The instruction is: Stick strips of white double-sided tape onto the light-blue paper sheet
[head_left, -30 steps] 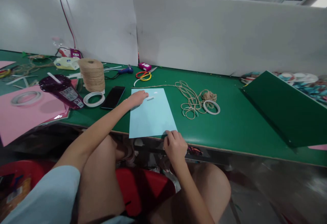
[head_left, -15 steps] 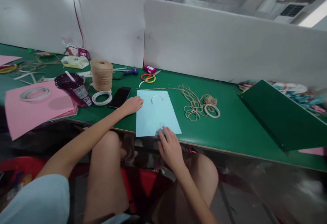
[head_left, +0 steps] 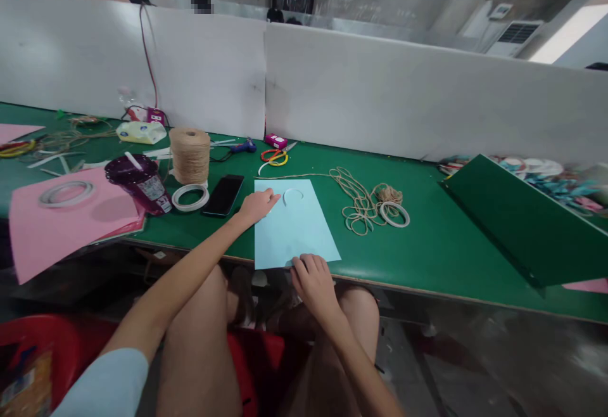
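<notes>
A light blue paper sheet [head_left: 293, 227] lies on the green table [head_left: 427, 239] at its near edge. A small curved white strip [head_left: 292, 192] rests on the sheet's far part. My left hand [head_left: 256, 205] lies at the sheet's left edge beside that strip, fingers stretched out and empty. My right hand [head_left: 311, 277] rests on the sheet's near edge, fingers curled down on the paper at the table rim.
Left of the sheet lie a black phone [head_left: 223, 194], a white tape roll [head_left: 190, 197], a twine spool [head_left: 190, 154] and a dark purple cup [head_left: 140, 184] on pink paper [head_left: 61, 220]. Loose twine [head_left: 361, 198] with a tape ring lies to the right, then a dark green board [head_left: 527, 220]. Scissors [head_left: 274, 156] lie behind.
My left hand slid off the sheet's top and came back to its left edge, uncovering the curved strip. My right hand shifted slightly left along the near edge. The view tilted up.
</notes>
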The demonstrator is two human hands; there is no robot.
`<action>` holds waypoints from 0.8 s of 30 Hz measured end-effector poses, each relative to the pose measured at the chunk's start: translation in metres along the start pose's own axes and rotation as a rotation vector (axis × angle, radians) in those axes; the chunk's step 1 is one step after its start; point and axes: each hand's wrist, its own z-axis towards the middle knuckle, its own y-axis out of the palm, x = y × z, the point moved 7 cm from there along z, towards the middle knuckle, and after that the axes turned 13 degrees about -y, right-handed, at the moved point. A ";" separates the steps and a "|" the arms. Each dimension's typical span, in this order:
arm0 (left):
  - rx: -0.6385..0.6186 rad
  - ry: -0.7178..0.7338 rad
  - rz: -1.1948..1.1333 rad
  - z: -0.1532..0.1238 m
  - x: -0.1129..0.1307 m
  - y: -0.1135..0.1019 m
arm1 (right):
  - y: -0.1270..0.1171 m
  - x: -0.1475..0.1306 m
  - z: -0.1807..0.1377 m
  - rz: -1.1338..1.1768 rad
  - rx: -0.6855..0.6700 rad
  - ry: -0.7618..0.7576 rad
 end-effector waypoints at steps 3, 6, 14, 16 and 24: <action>-0.022 -0.062 -0.018 0.017 0.015 0.006 | 0.001 0.002 0.001 0.021 -0.001 0.004; -0.062 -0.054 -0.021 0.025 0.030 0.014 | 0.002 0.003 0.000 0.030 0.003 0.018; -0.105 -0.029 -0.052 0.040 0.030 -0.002 | 0.004 0.003 -0.002 0.061 0.015 0.053; -0.078 -0.074 -0.081 0.056 0.016 -0.021 | 0.004 0.003 -0.002 0.080 0.041 0.072; 0.043 -0.345 -0.302 0.119 -0.059 -0.071 | 0.004 0.007 0.003 0.135 0.064 0.104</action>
